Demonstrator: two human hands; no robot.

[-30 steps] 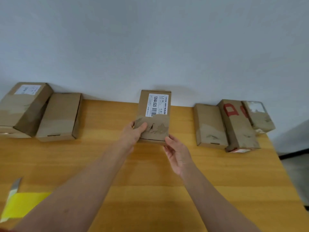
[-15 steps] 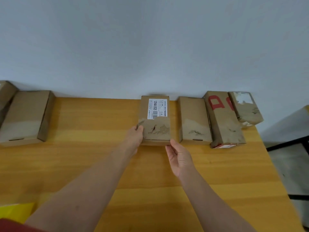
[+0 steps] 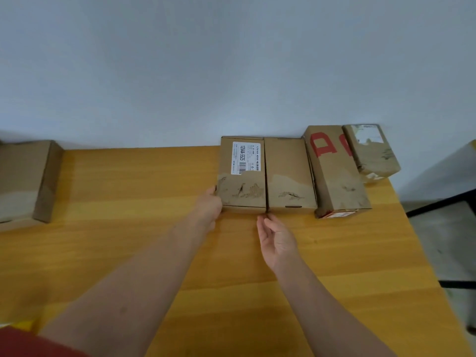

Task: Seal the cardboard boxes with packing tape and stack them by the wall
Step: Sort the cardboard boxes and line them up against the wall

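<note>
While the head view looks forward and down, we log the pale wall [image 3: 231, 60] as the largest surface. Below it the orange wooden table [image 3: 128, 240] runs up to the wall. At the left edge a big cardboard box [image 3: 23, 181], partly cut off, lies flat near the wall. To the right, four boxes lie in a row with their far ends at the wall.

Largest of these: the red-lettered box [image 3: 334, 176], third from the left, taller than its neighbours.
Next: the labelled box [image 3: 242, 186], leftmost in the row, flat on the table, its right side touching the plain box [image 3: 288, 176], which in turn sits against the red-lettered one.
Smallest: a scuffed small box [image 3: 371, 153] at the far right, angled, by the table's corner.

Left hand [image 3: 208, 210]: lies against the labelled box's left side near its front corner, thumb tip at the top edge. Its fingers are hidden, so we cannot tell whether they curl round the box.

Right hand [image 3: 277, 238]: spread wide, fingers straight, palm turned left, holding nothing. Its fingertips [image 3: 260, 220] sit just before the seam between the labelled and plain boxes; contact not resolvable.

A white label [image 3: 246, 157] with a barcode sits on the far half of the labelled box's top
</note>
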